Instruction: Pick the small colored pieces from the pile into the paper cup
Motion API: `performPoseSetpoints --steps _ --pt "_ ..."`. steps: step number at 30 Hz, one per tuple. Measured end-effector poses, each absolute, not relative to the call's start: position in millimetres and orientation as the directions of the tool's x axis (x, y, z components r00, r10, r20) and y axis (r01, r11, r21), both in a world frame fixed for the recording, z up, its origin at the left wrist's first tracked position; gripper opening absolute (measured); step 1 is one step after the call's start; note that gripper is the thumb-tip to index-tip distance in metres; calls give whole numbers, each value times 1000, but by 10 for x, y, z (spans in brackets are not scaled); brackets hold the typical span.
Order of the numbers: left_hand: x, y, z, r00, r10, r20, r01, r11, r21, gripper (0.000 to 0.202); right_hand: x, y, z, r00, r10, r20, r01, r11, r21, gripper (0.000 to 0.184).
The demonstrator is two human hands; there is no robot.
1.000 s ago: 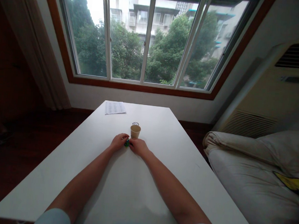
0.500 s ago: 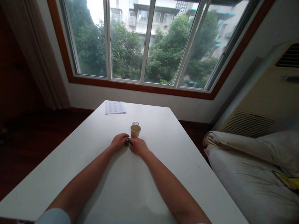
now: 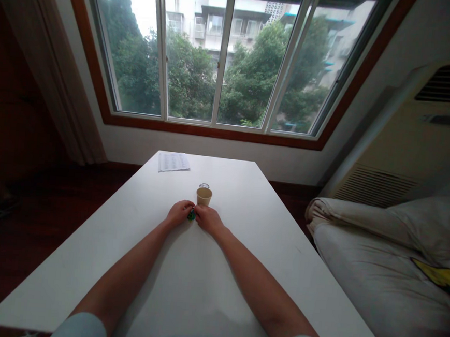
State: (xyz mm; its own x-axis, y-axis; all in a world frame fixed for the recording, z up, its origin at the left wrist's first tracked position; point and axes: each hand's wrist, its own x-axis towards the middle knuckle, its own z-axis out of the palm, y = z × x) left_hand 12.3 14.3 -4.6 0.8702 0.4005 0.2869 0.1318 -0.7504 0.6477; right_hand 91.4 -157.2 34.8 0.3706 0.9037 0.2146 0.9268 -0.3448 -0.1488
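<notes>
Between my two hands is a small, shiny dark green thing (image 3: 191, 215), too small for me to tell its kind. My left hand (image 3: 178, 213) is closed on its left side, with fingertips pinched near it. From the right, my right hand (image 3: 208, 219) pinches at the same green thing, and the fingertips of both hands nearly meet. Just beyond my right hand stands an upright tan paper cup (image 3: 204, 196), its lower part partly hidden by my fingers. A small round clear item with a dark rim (image 3: 204, 185) lies behind the cup.
Printed paper sheets (image 3: 174, 162) lie at the far left of the white table (image 3: 130, 280). Past the far edge are a wall and a window (image 3: 220, 59). To the right stand a covered sofa (image 3: 373, 263) and a tall air conditioner (image 3: 402, 141). A curtain (image 3: 67, 73) hangs at left.
My right hand has shifted very slightly upward beside the green thing. The cup, the papers and my left hand look the same.
</notes>
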Motion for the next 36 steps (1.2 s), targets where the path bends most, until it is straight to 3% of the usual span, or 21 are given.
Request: performPoseSetpoints --steps 17,25,36 --pt "112 125 -10 871 407 275 147 -750 646 28 980 -1542 276 344 882 322 929 -270 -251 17" --pt "127 116 -17 865 426 263 171 -745 645 29 964 -1592 331 376 771 513 922 -260 -285 25" --pt "122 117 -17 865 423 270 168 -751 639 27 953 -1625 400 399 734 550 911 -252 -326 31"
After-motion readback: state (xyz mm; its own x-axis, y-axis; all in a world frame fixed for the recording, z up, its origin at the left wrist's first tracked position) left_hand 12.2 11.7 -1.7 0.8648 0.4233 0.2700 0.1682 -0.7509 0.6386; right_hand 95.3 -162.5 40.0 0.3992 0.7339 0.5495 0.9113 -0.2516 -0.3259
